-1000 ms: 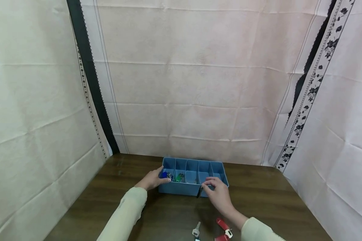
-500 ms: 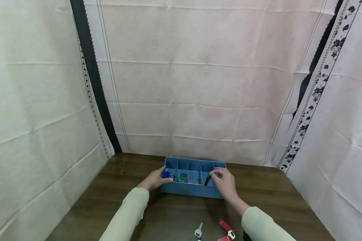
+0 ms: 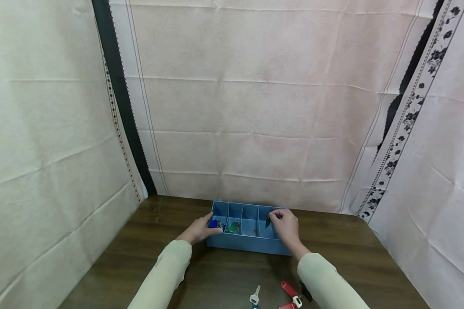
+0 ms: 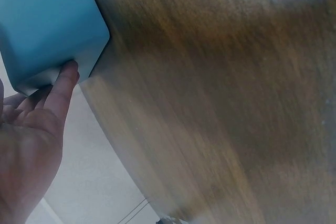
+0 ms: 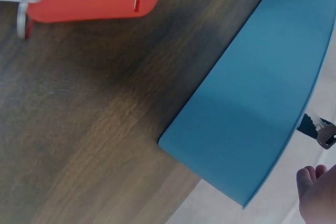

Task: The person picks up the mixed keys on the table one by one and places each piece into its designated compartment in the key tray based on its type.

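Red tags [image 3: 288,287] and a silver key [image 3: 254,297] are laid on the table [image 3: 216,281], nearest the camera. Beyond, a blue box [image 3: 247,244] is touched at its left end by the left hand [image 3: 198,230], its thumb and fingers spread. A black-tagged key [image 3: 268,221] is pinched by the right hand [image 3: 288,227] at the fourth compartment from left. A blue tag [image 3: 214,224] and green tag [image 3: 232,227] are held in the first two, backed by cloth [image 3: 236,107].

Head view high, forward-down; wrist views close in, blue box [image 3: 247,245] in all.
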`<state>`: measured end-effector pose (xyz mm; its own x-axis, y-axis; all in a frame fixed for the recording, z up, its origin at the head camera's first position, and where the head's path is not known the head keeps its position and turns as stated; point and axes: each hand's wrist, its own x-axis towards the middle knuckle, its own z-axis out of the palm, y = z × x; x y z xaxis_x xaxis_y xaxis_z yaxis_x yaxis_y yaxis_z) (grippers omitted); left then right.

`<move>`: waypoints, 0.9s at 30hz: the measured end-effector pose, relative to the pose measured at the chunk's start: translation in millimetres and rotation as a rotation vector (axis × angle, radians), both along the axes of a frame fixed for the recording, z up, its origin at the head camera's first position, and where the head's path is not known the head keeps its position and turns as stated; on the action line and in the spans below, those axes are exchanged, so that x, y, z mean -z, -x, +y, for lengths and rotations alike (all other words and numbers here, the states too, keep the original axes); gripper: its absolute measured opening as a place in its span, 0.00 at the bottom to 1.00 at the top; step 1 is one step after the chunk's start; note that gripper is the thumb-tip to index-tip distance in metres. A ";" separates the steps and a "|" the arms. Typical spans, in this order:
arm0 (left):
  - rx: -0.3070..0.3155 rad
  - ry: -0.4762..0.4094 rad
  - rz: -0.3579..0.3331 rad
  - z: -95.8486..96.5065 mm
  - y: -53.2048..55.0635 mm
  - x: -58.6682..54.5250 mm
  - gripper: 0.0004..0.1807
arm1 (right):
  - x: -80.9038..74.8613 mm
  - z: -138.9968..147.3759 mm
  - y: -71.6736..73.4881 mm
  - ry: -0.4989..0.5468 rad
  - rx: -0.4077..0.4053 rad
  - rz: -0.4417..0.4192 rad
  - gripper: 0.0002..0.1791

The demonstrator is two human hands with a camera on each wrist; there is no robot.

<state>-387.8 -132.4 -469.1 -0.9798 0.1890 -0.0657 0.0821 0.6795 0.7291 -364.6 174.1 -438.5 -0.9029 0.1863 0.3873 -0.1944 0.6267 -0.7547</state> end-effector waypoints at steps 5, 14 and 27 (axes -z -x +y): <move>0.003 0.007 0.003 0.2 1.4 -1.0 0.51 | 3.7 -0.8 9.6 -0.030 0.031 0.010 0.10; 0.003 -0.003 -0.002 0.7 -2.4 -1.9 0.49 | 8.1 1.8 23.7 -0.019 0.075 0.000 0.10; -0.007 -0.016 -0.016 -0.1 -2.1 -1.0 0.49 | 7.8 10.8 31.1 -0.066 0.071 -0.044 0.12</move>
